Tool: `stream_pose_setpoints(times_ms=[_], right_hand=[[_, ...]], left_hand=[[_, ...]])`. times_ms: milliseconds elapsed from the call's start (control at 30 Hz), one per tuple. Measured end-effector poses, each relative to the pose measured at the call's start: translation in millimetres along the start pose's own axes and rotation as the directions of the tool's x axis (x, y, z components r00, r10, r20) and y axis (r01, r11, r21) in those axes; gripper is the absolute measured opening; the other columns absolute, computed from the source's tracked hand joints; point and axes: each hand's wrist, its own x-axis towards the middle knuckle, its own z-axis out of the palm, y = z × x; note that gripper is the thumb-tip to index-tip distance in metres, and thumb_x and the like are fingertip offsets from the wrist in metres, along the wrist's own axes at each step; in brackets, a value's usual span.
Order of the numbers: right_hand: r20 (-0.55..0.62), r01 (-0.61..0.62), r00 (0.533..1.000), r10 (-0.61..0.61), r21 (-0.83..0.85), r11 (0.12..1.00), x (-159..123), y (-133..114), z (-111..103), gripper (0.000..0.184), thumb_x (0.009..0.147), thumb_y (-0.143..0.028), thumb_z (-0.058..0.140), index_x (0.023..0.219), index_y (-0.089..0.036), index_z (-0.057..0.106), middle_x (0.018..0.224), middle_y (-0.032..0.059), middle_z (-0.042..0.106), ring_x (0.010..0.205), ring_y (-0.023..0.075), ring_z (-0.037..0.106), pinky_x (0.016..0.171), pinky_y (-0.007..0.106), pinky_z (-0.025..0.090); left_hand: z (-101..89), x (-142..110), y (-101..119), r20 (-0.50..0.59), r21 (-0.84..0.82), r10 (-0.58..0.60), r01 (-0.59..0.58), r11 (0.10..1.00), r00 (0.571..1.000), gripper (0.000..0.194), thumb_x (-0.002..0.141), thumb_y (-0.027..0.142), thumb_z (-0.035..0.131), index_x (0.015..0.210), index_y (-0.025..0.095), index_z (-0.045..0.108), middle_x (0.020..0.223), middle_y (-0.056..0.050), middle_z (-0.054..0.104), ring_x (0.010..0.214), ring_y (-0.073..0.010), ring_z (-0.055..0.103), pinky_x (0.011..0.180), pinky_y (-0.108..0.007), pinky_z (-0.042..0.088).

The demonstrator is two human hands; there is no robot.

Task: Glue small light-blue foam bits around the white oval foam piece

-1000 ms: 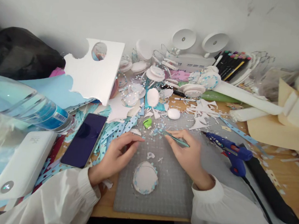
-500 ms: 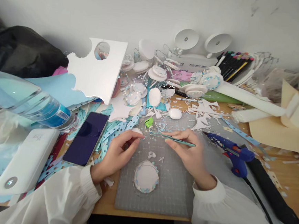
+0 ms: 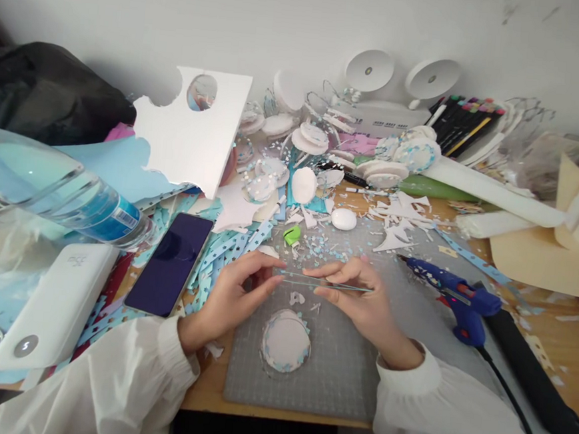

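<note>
My right hand [image 3: 356, 289] holds a pair of thin teal tweezers [image 3: 334, 284] sideways between thumb and fingers, their tips pointing left. At those tips, the thumb and forefinger of my left hand [image 3: 244, 284] close in from either side; whether a small scrap sits between them is too fine to see. Below both hands a round white disc [image 3: 286, 340], edged with tiny blue and white pieces, lies on the grey cutting mat [image 3: 341, 381]. Small white scraps [image 3: 297, 300] lie just above the disc. A bright green small object [image 3: 292, 234] sits beyond my fingers.
A blue glue gun [image 3: 463, 297] lies at right. On the left are a phone [image 3: 169, 264], a white power bank [image 3: 54, 305] and a water bottle [image 3: 61, 186]. Decorated discs [image 3: 310, 138], a white cut board [image 3: 191, 126], paper strips [image 3: 232, 246] and markers [image 3: 462, 123] crowd the back.
The tweezers have turned nearly level, and their tips have come to my left fingertips. My left thumb and forefinger have moved slightly right. The view has shifted a little.
</note>
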Motion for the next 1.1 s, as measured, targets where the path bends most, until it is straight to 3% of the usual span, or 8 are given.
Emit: stream_pose_setpoints(times_ms=[133, 300, 533, 667, 767, 867, 1000, 1100], right_hand=[[-0.033, -0.020, 0.999, 0.019, -0.022, 1.000, 0.5, 0.5, 1.0, 0.025, 0.074, -0.026, 0.077, 0.073, -0.024, 0.052, 0.090, 0.0042, 0.077, 0.086, 0.0224, 0.073, 0.072, 0.038, 0.060], [-0.180, -0.028, 0.983, 0.028, 0.000, 1.000, 1.5, 6.2, -3.9, 0.023, 0.075, -0.023, 0.075, 0.076, -0.024, 0.052, 0.087, 0.0002, 0.075, 0.089, 0.0204, 0.072, 0.076, 0.036, 0.057], [-0.343, -0.073, 0.933, 0.105, 0.105, 0.992, 6.8, 5.6, -9.9, 0.025, 0.075, -0.028, 0.073, 0.076, -0.024, 0.049, 0.076, -0.0025, 0.067, 0.053, 0.0094, 0.052, 0.053, 0.026, 0.044], [-0.252, -0.073, 0.963, 0.094, 0.090, 0.993, 5.6, 4.4, -9.1, 0.014, 0.085, -0.035, 0.062, 0.082, -0.024, 0.053, 0.079, -0.0010, 0.060, 0.055, 0.0110, 0.050, 0.052, 0.027, 0.043], [-0.154, 0.015, 0.987, -0.035, -0.129, 0.991, 1.6, 3.2, -6.3, 0.016, 0.094, -0.031, 0.046, 0.087, -0.024, 0.058, 0.085, 0.0031, 0.058, 0.075, 0.0170, 0.057, 0.068, 0.034, 0.047], [0.015, 0.186, 0.980, -0.197, -0.408, 0.894, -3.0, 0.7, -2.4, 0.018, 0.094, -0.018, 0.040, 0.095, -0.024, 0.057, 0.094, 0.0058, 0.057, 0.096, 0.0214, 0.054, 0.086, 0.041, 0.042], [0.267, 0.371, 0.927, -0.264, -0.540, 0.756, -7.0, -0.4, 2.9, 0.027, 0.088, -0.007, 0.038, 0.105, -0.023, 0.051, 0.088, 0.0049, 0.052, 0.088, 0.0209, 0.050, 0.082, 0.041, 0.040], [0.345, 0.398, 0.911, -0.226, -0.591, 0.702, -7.9, 0.4, 7.6, 0.022, 0.087, -0.009, 0.042, 0.101, -0.023, 0.052, 0.079, 0.0022, 0.050, 0.078, 0.0194, 0.046, 0.076, 0.039, 0.038]], left_hand=[[-1.7, 0.6, 1.1, 0.014, 0.032, 0.010, -0.010, 0.999, 1.000, 0.011, 0.091, 0.022, 0.058, 0.089, 0.016, 0.067, 0.078, -0.004, 0.063, 0.073, -0.0147, 0.059, 0.063, -0.025, 0.046], [-1.7, 0.4, 1.8, 0.016, -0.023, -0.025, 0.025, 0.999, 1.000, 0.013, 0.091, 0.024, 0.058, 0.089, 0.015, 0.067, 0.081, -0.005, 0.064, 0.075, -0.0149, 0.059, 0.064, -0.026, 0.046], [-1.7, -0.2, 0.6, 0.043, -0.121, -0.065, 0.070, 0.990, 0.997, 0.013, 0.091, 0.026, 0.059, 0.091, 0.016, 0.066, 0.087, -0.006, 0.066, 0.082, -0.0163, 0.061, 0.066, -0.025, 0.047], [-1.7, 1.2, 1.8, 0.059, -0.103, -0.058, 0.064, 0.993, 0.997, 0.015, 0.092, 0.028, 0.057, 0.087, 0.016, 0.065, 0.084, -0.005, 0.065, 0.081, -0.0163, 0.060, 0.069, -0.026, 0.047], [-1.0, 1.5, 1.8, 0.065, -0.067, -0.040, 0.044, 0.997, 0.997, 0.015, 0.092, 0.027, 0.056, 0.085, 0.016, 0.064, 0.082, -0.004, 0.064, 0.078, -0.0154, 0.059, 0.069, -0.026, 0.047], [0.0, 0.3, 1.0, 0.108, 0.000, 0.019, -0.020, 1.000, 0.994, 0.012, 0.093, 0.023, 0.056, 0.089, 0.016, 0.064, 0.083, -0.005, 0.064, 0.078, -0.0151, 0.059, 0.071, -0.026, 0.047], [1.6, -2.3, 0.4, 0.187, 0.045, 0.119, -0.130, 0.991, 0.975, 0.010, 0.093, 0.019, 0.055, 0.094, 0.016, 0.064, 0.087, -0.006, 0.064, 0.080, -0.0151, 0.059, 0.073, -0.026, 0.047], [2.4, -3.1, 0.5, 0.206, 0.068, 0.154, -0.172, 0.983, 0.966, 0.010, 0.093, 0.017, 0.053, 0.096, 0.017, 0.063, 0.089, -0.006, 0.063, 0.081, -0.0149, 0.060, 0.073, -0.025, 0.047]])
